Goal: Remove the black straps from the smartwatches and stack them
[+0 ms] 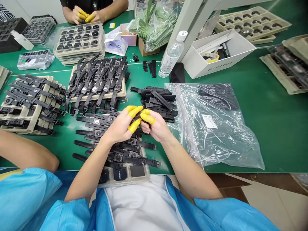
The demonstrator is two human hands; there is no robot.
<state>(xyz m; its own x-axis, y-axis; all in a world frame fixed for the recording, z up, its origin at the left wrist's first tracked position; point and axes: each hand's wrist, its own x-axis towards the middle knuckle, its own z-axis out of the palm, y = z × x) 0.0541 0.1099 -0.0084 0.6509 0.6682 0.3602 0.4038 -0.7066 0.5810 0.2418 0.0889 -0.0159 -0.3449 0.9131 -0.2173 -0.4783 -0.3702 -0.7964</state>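
My left hand and my right hand meet above the bench, with yellow finger cots on several fingertips. Both are closed in a pinch around a small black watch piece; the fingers cover most of it, so whether it is a strap or a watch body does not show. Under my left forearm, smartwatches with black straps lie in rows on a clear-and-beige tray. Just beyond my right hand is a pile of loose black watch straps.
A clear plastic bag of straps lies to the right. Behind stand a water bottle and a white box. More strapped watches fill a middle tray and a left tray. A co-worker's hands are across the bench; another person's arm rests at left.
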